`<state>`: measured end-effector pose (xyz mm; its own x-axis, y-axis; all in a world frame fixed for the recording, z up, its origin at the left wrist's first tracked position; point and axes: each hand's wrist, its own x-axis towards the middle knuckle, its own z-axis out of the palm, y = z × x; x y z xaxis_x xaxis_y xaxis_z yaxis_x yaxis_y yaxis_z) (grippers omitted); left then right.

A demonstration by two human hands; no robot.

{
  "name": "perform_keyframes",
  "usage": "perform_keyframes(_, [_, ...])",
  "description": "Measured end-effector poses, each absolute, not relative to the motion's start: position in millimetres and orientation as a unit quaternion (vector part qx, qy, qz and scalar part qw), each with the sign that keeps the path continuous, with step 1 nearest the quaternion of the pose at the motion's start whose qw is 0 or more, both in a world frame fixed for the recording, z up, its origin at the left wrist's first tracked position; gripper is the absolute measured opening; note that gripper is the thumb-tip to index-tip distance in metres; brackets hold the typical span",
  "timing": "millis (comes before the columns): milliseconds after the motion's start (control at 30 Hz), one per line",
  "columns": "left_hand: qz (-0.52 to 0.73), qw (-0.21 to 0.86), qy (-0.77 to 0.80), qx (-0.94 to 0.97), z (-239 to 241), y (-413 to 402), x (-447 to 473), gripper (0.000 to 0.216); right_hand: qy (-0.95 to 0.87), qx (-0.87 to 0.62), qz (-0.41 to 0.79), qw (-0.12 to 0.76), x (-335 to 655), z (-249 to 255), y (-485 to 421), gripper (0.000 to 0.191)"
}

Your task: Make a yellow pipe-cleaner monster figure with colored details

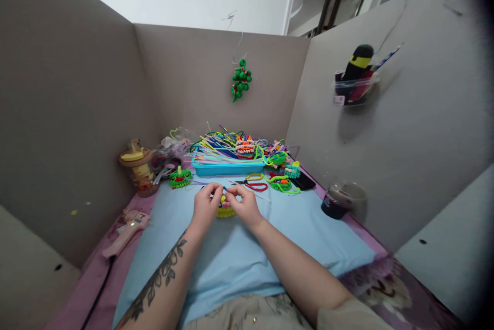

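My left hand (pixel 206 205) and my right hand (pixel 244 205) meet over the middle of the light-blue cloth, fingertips pinched close together. Between them shows a small bit of dark-blue pipe cleaner (pixel 225 190). Just beneath sits a yellow and pink pipe-cleaner piece (pixel 225 212), partly hidden by my fingers; whether they touch it I cannot tell. Beyond my hands lie scissors (pixel 258 186) with red and yellow handles. A green pipe-cleaner figure (pixel 180 177) with eyes stands to the left, and another green piece (pixel 280 183) to the right.
A blue tray (pixel 227 169) heaped with pipe cleaners stands at the back. On the left are a lidded cup (pixel 139 170) and a pink glue gun (pixel 127 235) with a cord. A phone (pixel 303 181) and dark cup (pixel 335 204) lie right. Grey panels enclose three sides.
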<state>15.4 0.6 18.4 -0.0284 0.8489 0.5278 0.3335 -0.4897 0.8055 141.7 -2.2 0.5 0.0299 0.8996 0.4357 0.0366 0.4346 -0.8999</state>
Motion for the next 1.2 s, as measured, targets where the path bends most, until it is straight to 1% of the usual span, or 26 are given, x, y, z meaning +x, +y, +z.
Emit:
perform_keyframes(133, [0.520, 0.095, 0.463, 0.712, 9.8, 6.0, 13.4, 0.017, -0.553, -0.381, 0.429, 0.604, 132.6, -1.0, -2.7, 0.021])
perform_keyframes(233, [0.488, 0.025, 0.459, 0.742, 6.0, 9.4, 10.7, 0.017, -0.531, -0.363, 0.475, 0.601, 129.9, -2.4, -1.0, 0.022])
perform_keyframes(333, [0.482, 0.012, 0.450, 0.751, 5.0, 11.2, 7.5, 0.017, -0.517, -0.350, 0.498, 0.602, 130.9, -3.6, 1.3, 0.023])
perform_keyframes(500, [0.495, 0.039, 0.411, 0.765, 5.7, 8.6, 6.7, 0.018, -0.507, -0.328, 0.511, 0.611, 135.2, -3.6, 5.9, 0.022])
perform_keyframes(567, [0.497, 0.075, 0.401, 0.766, 7.5, 5.9, 9.2, 0.018, -0.514, -0.331, 0.493, 0.619, 137.8, -3.1, 7.7, 0.021])
perform_keyframes(633, [0.501, 0.153, 0.404, 0.750, 10.5, 3.5, 12.5, 0.018, -0.538, -0.343, 0.460, 0.618, 142.0, -2.2, 9.4, 0.018])
perform_keyframes(733, [0.499, 0.360, 0.423, 0.665, 15.6, 2.6, 15.3, 0.023, -0.587, -0.360, 0.393, 0.609, 150.9, 1.0, 11.6, 0.013])
perform_keyframes(800, [0.475, 0.507, 0.409, 0.592, 17.6, 3.5, 13.9, 0.028, -0.628, -0.357, 0.336, 0.605, 157.1, 4.8, 12.1, 0.010])
perform_keyframes(867, [0.430, 0.619, 0.369, 0.543, 18.5, 4.2, 10.1, 0.030, -0.668, -0.337, 0.289, 0.598, 162.0, 8.9, 11.8, 0.009])
perform_keyframes(900, [0.405, 0.659, 0.346, 0.531, 18.6, 4.2, 7.9, 0.029, -0.684, -0.323, 0.275, 0.593, 163.8, 10.6, 11.5, 0.009])
perform_keyframes(967, [0.364, 0.710, 0.308, 0.518, 18.7, 3.6, 4.3, 0.027, -0.705, -0.297, 0.272, 0.584, 165.9, 12.2, 11.2, 0.010])
perform_keyframes(1033, [0.352, 0.727, 0.293, 0.512, 19.0, 2.6, 2.8, 0.024, -0.708, -0.283, 0.286, 0.580, 166.3, 11.4, 11.6, 0.010])
perform_keyframes(1100, [0.364, 0.720, 0.295, 0.512, 19.7, 1.8, 3.7, 0.023, -0.695, -0.283, 0.317, 0.580, 165.3, 9.2, 12.3, 0.009])
perform_keyframes(1200, [0.411, 0.682, 0.305, 0.523, 21.7, 1.0, 7.9, 0.024, -0.634, -0.298, 0.398, 0.592, 161.3, 5.5, 12.9, 0.008])
